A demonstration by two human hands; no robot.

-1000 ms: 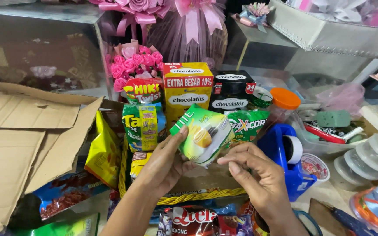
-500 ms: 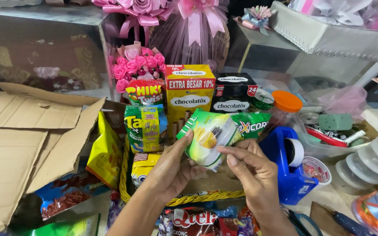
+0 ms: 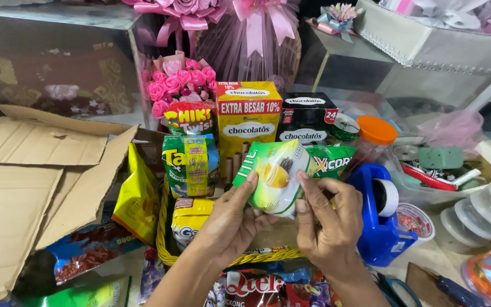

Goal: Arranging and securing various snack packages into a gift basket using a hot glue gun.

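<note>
- The left hand [image 3: 231,222] and the right hand [image 3: 328,224] both pinched the green snack pack [image 3: 274,179], thumbs pressed on its front and fingers closed behind it; the pack was tilted, held just above the yellow wicker basket [image 3: 166,253].
- To seat it well, it seemed wise to keep both hands pinching the lower edge and to ease the pack down upright, so that its face stayed outward.
- Open room looked tight: a green-and-yellow packet [image 3: 191,165] stood just to the left, a blue tape dispenser [image 3: 379,219] close on the right, and loose wrappers lay along the near edge.
- A cardboard flap [image 3: 41,170] hemmed in the far left side.
- Behind, a yellow wafer box [image 3: 249,122] and a black wafer box [image 3: 305,116] stood upright, so a careless push backward could have toppled them.
- Farthest back rose a pink flower bouquet [image 3: 180,82].
</note>
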